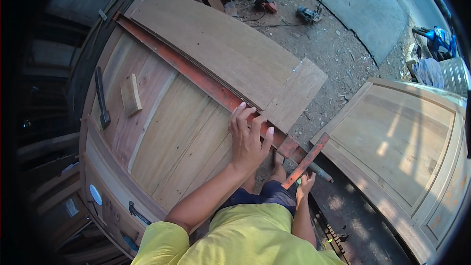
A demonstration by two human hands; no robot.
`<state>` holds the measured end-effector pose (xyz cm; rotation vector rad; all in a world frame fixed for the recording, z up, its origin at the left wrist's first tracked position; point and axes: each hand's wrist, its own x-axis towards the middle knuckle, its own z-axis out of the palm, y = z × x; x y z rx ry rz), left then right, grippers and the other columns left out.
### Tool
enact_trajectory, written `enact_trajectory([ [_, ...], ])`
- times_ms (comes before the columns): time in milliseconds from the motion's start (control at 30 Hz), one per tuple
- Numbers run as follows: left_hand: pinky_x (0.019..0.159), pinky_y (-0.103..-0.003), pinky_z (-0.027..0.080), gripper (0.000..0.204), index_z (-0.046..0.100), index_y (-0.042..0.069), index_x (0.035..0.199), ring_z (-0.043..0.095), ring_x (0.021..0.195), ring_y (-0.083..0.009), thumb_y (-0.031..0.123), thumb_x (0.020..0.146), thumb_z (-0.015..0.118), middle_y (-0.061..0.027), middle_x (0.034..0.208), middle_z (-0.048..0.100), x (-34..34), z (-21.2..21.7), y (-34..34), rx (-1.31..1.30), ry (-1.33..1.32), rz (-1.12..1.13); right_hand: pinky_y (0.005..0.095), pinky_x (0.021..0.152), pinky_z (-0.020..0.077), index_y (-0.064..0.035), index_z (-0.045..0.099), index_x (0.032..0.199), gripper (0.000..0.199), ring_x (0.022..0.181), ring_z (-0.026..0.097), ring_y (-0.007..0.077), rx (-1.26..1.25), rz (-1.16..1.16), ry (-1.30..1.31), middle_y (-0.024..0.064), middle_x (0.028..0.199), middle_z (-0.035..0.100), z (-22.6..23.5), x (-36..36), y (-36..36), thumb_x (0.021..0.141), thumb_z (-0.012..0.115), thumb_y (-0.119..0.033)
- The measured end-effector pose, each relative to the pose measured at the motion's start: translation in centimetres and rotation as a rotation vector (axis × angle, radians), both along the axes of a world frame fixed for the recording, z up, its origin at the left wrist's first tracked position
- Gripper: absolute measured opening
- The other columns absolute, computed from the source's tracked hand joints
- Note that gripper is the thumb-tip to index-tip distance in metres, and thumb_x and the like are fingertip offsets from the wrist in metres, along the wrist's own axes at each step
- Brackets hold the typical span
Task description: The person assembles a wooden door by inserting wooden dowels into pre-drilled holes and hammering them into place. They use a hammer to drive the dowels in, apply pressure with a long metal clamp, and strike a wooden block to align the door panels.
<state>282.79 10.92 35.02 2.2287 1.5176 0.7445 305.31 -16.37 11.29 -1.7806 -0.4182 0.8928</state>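
Observation:
A long rusty-red metal bar clamp (pixel 196 76) lies diagonally across a wooden panel (pixel 171 132) of joined boards. My left hand (pixel 248 140) is over the bar near its lower right end. Its fingers are spread and slightly bent, with nothing seen between them. At that end, an orange-red metal crosspiece (pixel 307 161) crosses a grey rod (pixel 321 172). My right hand (pixel 305 184) is closed beside the crosspiece's lower part, just below the rod. What its fingers hold is too small and hidden to make out. A flat plywood board (pixel 216 39) lies along the bar's far side.
A chisel-like tool (pixel 101 98) and a wood block (pixel 131 94) lie on the panel's left; a hammer (pixel 139 212) is lower down. Another framed wooden panel (pixel 392 137) stands right. Two corded power tools (pixel 265 5) (pixel 309 14) rest on littered ground beyond.

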Motion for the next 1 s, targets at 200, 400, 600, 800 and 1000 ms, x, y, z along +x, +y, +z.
enact_trajectory([
  [200,0.123,-0.072,0.015,0.069,0.035,0.014,0.16,0.015,0.155,-0.0555,0.051,0.104,0.054,-0.0305,0.166,0.024,-1.6,-1.4,-2.1,-0.055,0.166,-0.047,0.0306,0.068,0.0444,-0.0017,0.065,0.084,0.029,0.074,0.055,0.01,-0.16,-0.073,-0.114,-0.0003,0.079,0.061,-0.9,1.1,4.0,0.104,0.063,-0.021],
  [400,0.12,-0.078,0.01,0.071,0.039,0.013,0.153,0.012,0.156,-0.0552,0.063,0.103,0.048,-0.0296,0.167,0.021,-1.4,-2.3,-2.2,-0.071,0.273,-0.027,0.032,0.06,0.0418,-0.0061,0.062,0.074,0.033,0.066,0.053,0.009,-0.212,-0.36,0.145,-0.0037,0.068,0.054,4.3,-0.3,7.6,0.104,0.061,-0.02],
  [600,0.12,-0.078,0.008,0.069,0.042,0.011,0.147,0.012,0.156,-0.0544,0.063,0.102,0.049,-0.0292,0.166,0.023,-1.3,-2.2,-2.1,-0.083,0.283,-0.029,0.0339,0.055,0.0434,-0.0078,0.058,0.065,0.035,0.052,0.048,0.0118,-0.456,-0.401,0.326,-0.0008,0.061,0.053,9.3,-3.3,4.9,0.1,0.059,-0.012],
  [800,0.12,-0.078,0.008,0.068,0.043,0.011,0.146,0.012,0.157,-0.0533,0.062,0.102,0.049,-0.0275,0.166,0.021,-1.4,-2.1,-1.6,-0.07,0.277,-0.032,0.0344,0.053,0.0447,-0.0117,0.049,0.058,0.045,0.045,0.046,0.017,-0.671,-0.146,0.581,0.001,0.055,0.046,17.4,-4.0,0.8,0.1,0.064,-0.016],
  [1000,0.121,-0.077,0.007,0.067,0.043,0.011,0.147,0.012,0.157,-0.0518,0.057,0.101,0.056,-0.0265,0.167,0.02,-2.1,-1.7,-2.3,-0.071,0.18,-0.01,0.0344,0.062,0.0493,-0.0092,0.053,0.071,0.039,0.052,0.056,0.0211,-0.472,-0.116,0.642,0.0041,0.058,0.051,16.4,-3.8,0.0,0.104,0.062,-0.027],
])
